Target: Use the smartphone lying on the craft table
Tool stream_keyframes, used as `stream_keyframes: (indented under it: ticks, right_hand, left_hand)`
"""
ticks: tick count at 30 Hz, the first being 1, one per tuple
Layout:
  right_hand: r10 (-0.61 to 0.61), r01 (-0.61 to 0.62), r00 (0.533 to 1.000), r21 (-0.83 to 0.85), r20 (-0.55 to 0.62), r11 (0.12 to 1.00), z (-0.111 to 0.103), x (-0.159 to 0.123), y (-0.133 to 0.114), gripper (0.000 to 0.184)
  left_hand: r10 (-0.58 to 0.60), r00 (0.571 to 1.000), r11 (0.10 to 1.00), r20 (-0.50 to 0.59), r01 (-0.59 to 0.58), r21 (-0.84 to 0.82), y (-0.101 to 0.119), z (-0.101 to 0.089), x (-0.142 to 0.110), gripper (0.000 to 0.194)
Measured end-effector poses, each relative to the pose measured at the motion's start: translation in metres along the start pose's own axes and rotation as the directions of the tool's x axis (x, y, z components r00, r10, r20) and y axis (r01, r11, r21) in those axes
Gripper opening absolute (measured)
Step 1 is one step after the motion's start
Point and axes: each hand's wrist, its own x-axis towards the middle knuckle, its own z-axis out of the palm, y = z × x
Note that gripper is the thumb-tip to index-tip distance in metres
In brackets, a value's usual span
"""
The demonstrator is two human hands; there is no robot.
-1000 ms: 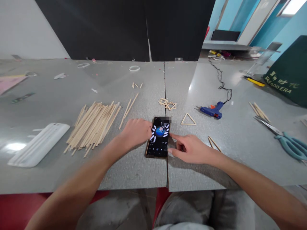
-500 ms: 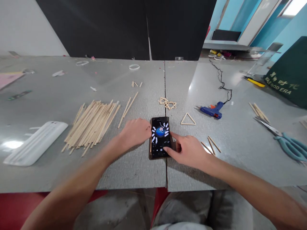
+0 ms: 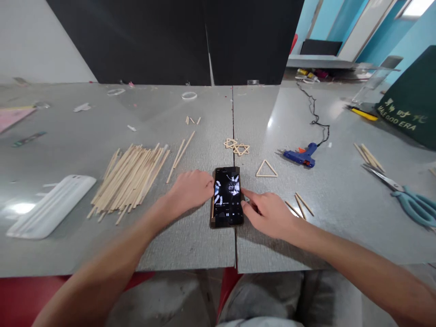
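A: Where's the phone (image 3: 226, 197)?
B: Flat on the grey tabletop (image 3: 190, 245), between the left hand (image 3: 192, 188) and right hand (image 3: 269, 211). Black slab, screen lit: white and bluish shapes, playback icons low down. Bits blurred.
A: Grip?
B: Left's curled against the phone's left edge; can't tell if it grips. Right's thumb and forefinger are slightly parted, both at the right edge.
A: Materials?
B: Tabletop's streaky, shiny in spots. Pale, thin wood: two six-pointed stars (image 3: 241, 149) beyond the phone, close together, touching or not unclear; triangle (image 3: 266, 175) to their right, nearer. Short sticks (image 3: 304, 204) by the right forearm. Big loose stick pile (image 3: 131, 181) off left.
A: Others?
B: Blue glue gun (image 3: 301, 156), black cord (image 3: 316, 120) wiggling back. Teal-handled scissors (image 3: 413, 206) far right, yellow knife (image 3: 364, 114) and dark green bag (image 3: 408, 97) behind. White packet (image 3: 51, 206) far left. Black panel (image 3: 170, 41) at the back.
A: Anything blocked?
B: Phone hides part of the table seam (image 3: 233, 122).
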Motion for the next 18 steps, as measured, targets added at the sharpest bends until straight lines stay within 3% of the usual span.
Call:
stream_keyframes:
  ticks: [5,18]
  right_hand:
    - [-0.012,0.013,1.000,-0.040,0.017,0.999,-0.0021,0.0007,0.0011,0.036]
    - [-0.014,0.014,1.000,-0.024,-0.021,1.000,0.0005,-0.0004,0.0012,0.036]
  left_hand:
    - [0.019,1.000,1.000,-0.008,-0.019,0.024,0.0000,-0.0002,-0.0014,0.037]
    - [0.088,0.995,0.953,-0.038,-0.073,0.293,0.0011,0.0038,-0.0058,0.040]
